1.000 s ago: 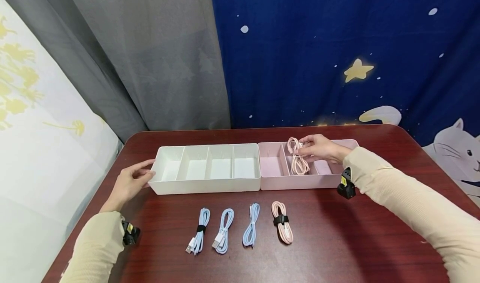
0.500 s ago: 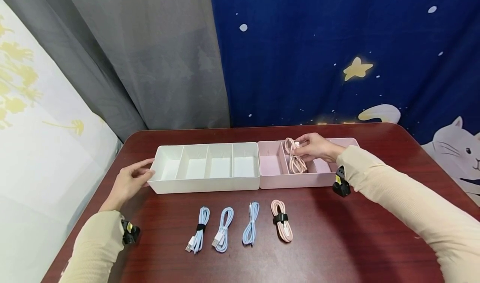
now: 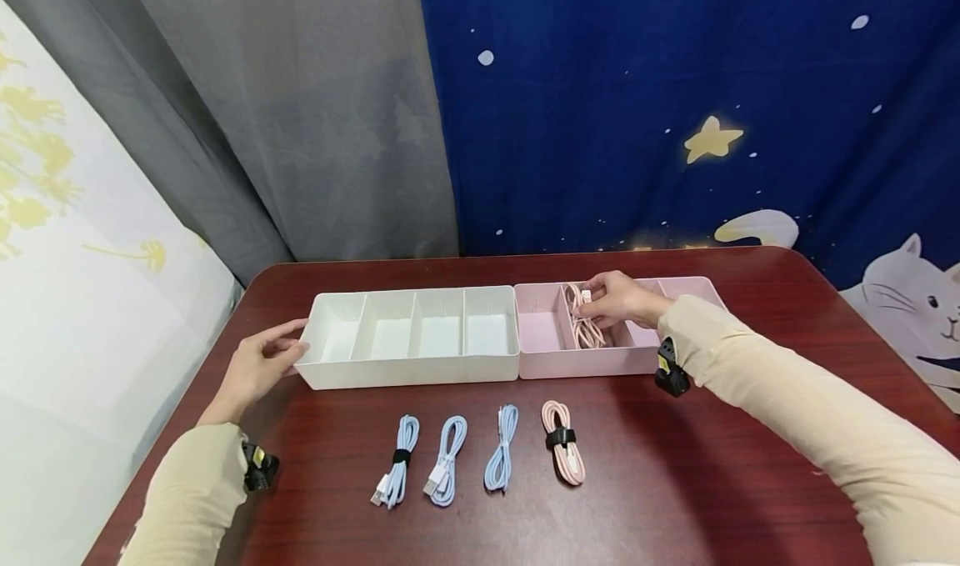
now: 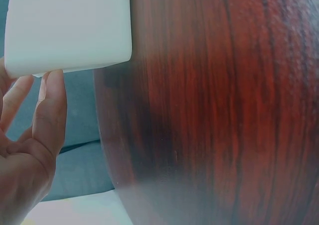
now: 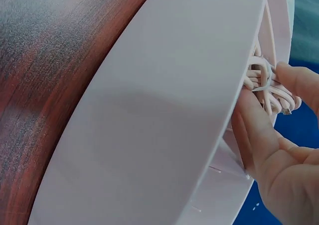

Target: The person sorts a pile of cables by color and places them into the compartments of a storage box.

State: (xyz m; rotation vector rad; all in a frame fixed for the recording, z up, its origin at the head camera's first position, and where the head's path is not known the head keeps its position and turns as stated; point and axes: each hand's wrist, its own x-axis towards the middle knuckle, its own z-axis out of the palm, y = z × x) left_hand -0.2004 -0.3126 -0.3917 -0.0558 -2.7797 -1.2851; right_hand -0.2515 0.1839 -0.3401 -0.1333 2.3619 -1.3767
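My right hand (image 3: pixel 618 298) pinches a coiled pink charging cable (image 3: pixel 587 333) inside the second compartment from the left of the pink divided box (image 3: pixel 540 364). In the right wrist view a thin pale tie circles the cable (image 5: pixel 259 75), and a metal plug end pokes out beside the fingers. At the other end, my left hand (image 3: pixel 260 366) touches the left end wall of the white divided box (image 3: pixel 405 374) with fairly straight fingers. The left wrist view has those fingertips against the white box (image 4: pixel 70 30) at its edge. Both boxes stand end to end.
Before the boxes lie a blue cable with black strap (image 3: pixel 397 466), two more blue cables, one with a white plug (image 3: pixel 446 466) and one slimmer bundle (image 3: pixel 502 453), plus a pink cable with black strap (image 3: pixel 563 449). The dark red table (image 3: pixel 337 533) backs onto curtains (image 3: pixel 360 132).
My right hand has moved left and slightly lower with the pink cable, which sits deeper in the compartment. My left hand and the boxes have stayed in place.
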